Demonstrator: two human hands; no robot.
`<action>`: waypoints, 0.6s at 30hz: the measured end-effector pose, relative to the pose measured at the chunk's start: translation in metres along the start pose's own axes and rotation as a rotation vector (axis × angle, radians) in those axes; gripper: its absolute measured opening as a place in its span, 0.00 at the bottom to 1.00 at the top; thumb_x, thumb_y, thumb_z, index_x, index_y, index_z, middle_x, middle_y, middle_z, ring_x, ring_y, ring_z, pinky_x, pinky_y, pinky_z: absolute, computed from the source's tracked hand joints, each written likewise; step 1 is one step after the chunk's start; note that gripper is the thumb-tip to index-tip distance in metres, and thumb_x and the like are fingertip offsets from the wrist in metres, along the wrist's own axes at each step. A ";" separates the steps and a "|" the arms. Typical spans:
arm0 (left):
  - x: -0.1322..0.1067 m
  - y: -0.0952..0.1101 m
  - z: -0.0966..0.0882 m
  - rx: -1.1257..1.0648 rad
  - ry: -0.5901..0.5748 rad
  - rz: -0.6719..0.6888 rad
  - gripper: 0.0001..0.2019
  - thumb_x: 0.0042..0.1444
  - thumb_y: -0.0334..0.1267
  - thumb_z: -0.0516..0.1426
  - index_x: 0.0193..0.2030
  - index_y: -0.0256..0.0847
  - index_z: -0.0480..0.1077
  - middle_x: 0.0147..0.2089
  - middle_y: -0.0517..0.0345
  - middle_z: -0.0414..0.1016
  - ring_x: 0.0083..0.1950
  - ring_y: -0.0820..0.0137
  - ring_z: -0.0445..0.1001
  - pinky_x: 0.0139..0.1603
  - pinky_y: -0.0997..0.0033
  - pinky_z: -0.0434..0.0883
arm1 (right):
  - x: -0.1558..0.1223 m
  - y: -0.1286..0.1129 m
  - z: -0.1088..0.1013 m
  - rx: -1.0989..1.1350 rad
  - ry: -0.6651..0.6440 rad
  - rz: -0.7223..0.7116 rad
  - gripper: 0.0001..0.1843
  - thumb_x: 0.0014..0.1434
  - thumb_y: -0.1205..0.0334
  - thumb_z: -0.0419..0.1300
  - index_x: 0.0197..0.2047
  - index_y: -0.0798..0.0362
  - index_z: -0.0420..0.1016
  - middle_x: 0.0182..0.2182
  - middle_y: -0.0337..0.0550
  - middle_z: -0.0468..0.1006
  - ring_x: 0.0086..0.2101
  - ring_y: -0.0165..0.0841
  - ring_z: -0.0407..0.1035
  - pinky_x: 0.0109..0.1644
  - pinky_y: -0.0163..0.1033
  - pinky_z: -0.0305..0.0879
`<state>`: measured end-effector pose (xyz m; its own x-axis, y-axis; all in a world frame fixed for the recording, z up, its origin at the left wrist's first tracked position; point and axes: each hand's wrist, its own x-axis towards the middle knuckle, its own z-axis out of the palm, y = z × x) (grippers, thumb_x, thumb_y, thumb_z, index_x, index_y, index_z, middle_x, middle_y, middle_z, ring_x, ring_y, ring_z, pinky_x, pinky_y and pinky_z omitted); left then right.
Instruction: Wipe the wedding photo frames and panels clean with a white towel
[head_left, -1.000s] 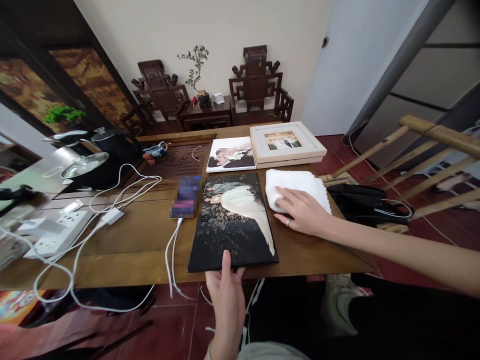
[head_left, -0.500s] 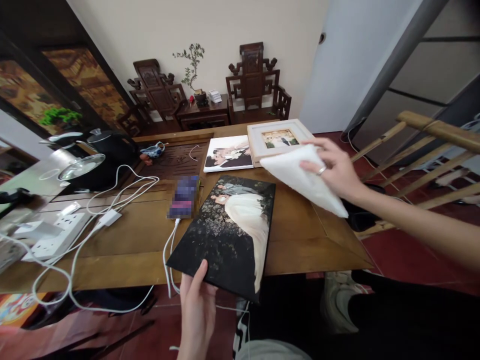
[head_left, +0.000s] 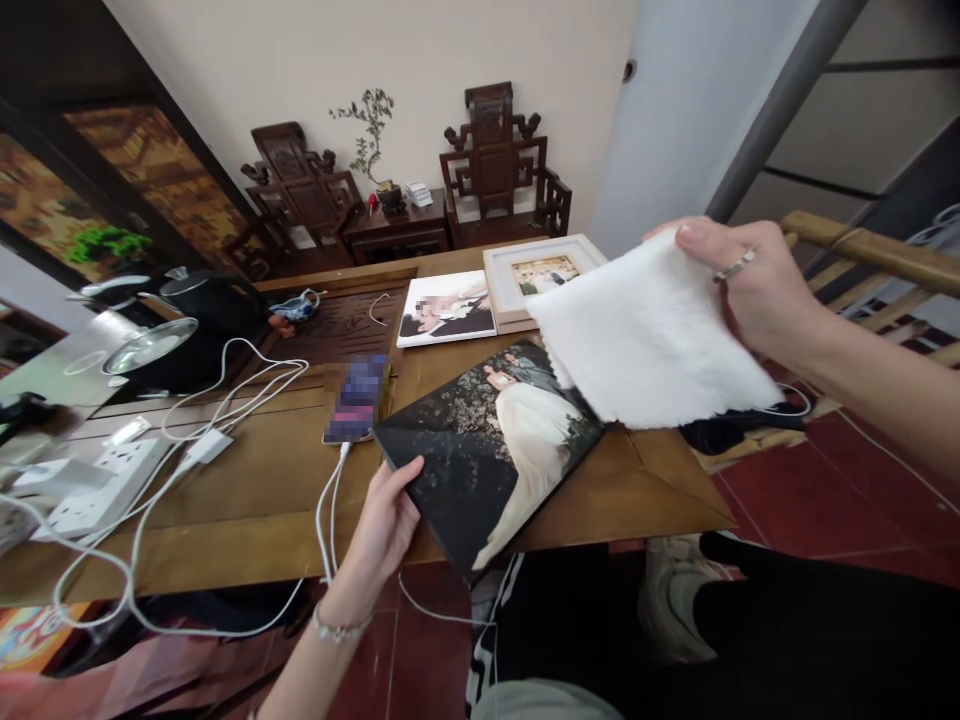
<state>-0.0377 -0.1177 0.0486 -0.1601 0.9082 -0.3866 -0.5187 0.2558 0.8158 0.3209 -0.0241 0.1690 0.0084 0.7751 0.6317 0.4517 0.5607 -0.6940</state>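
Observation:
A dark wedding photo panel (head_left: 457,470) is gripped at its near left edge by my left hand (head_left: 386,520), thumb on top. It tilts over the table's front edge. Pinched at its upper right corner, a white cloth (head_left: 645,340) hangs from my right hand (head_left: 757,275); its lower left part covers the panel's far right corner in this view. Whether cloth and panel touch I cannot tell. Behind them lie a white-edged photo panel (head_left: 448,308) and a cream picture frame (head_left: 499,280), partly hidden by the cloth.
On the wooden table (head_left: 247,500) a phone (head_left: 358,397) is plugged into a white cable. A white power strip (head_left: 105,485), tangled cables and a black kettle (head_left: 214,300) stand at the left. A bamboo chair (head_left: 862,270) is at the right, carved wooden chairs (head_left: 491,150) by the wall.
The photo panel has turned and shifted right with my left hand. My right hand has moved right and up, and the cloth now hangs more spread out.

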 end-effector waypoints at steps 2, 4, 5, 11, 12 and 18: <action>0.015 0.008 0.004 0.047 -0.072 -0.028 0.11 0.50 0.25 0.63 0.42 0.33 0.76 0.39 0.46 0.83 0.42 0.59 0.83 0.46 0.66 0.80 | 0.001 -0.002 0.000 -0.089 -0.048 -0.106 0.24 0.59 0.40 0.61 0.22 0.49 0.70 0.36 0.45 0.79 0.46 0.46 0.72 0.55 0.62 0.65; 0.031 0.016 0.008 0.103 -0.156 -0.061 0.10 0.52 0.26 0.62 0.43 0.33 0.76 0.39 0.46 0.83 0.40 0.61 0.83 0.44 0.67 0.80 | 0.002 -0.002 -0.001 -0.231 -0.095 -0.235 0.24 0.57 0.40 0.64 0.21 0.49 0.68 0.36 0.46 0.78 0.45 0.46 0.71 0.53 0.62 0.65; 0.039 0.019 0.011 0.134 -0.165 -0.060 0.10 0.53 0.26 0.62 0.43 0.34 0.76 0.39 0.46 0.83 0.38 0.62 0.83 0.42 0.67 0.81 | 0.002 -0.002 -0.002 -0.287 -0.105 -0.287 0.24 0.57 0.41 0.64 0.20 0.49 0.66 0.36 0.46 0.77 0.45 0.46 0.70 0.51 0.61 0.66; 0.074 0.034 0.024 0.346 -0.174 -0.017 0.12 0.56 0.28 0.62 0.48 0.36 0.76 0.42 0.48 0.83 0.37 0.66 0.82 0.38 0.71 0.79 | -0.002 -0.007 -0.001 -0.547 -0.084 -0.475 0.29 0.61 0.45 0.62 0.18 0.47 0.51 0.33 0.47 0.73 0.42 0.45 0.70 0.44 0.56 0.67; 0.078 0.036 0.026 0.389 -0.176 -0.017 0.11 0.56 0.29 0.62 0.47 0.36 0.76 0.42 0.47 0.83 0.36 0.67 0.81 0.36 0.72 0.78 | -0.003 -0.008 0.001 -0.594 -0.097 -0.495 0.30 0.61 0.45 0.61 0.18 0.47 0.50 0.33 0.47 0.72 0.42 0.45 0.69 0.44 0.56 0.67; 0.105 0.043 0.029 0.531 -0.162 -0.075 0.07 0.51 0.29 0.66 0.37 0.34 0.75 0.33 0.50 0.82 0.27 0.71 0.77 0.32 0.73 0.74 | -0.007 -0.015 0.010 -0.483 -0.082 -0.281 0.28 0.49 0.40 0.69 0.18 0.48 0.58 0.34 0.45 0.71 0.38 0.42 0.68 0.44 0.54 0.67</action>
<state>-0.0522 -0.0016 0.0559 0.0143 0.9095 -0.4154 -0.0226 0.4156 0.9093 0.3052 -0.0346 0.1713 -0.2317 0.6459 0.7274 0.7836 0.5670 -0.2538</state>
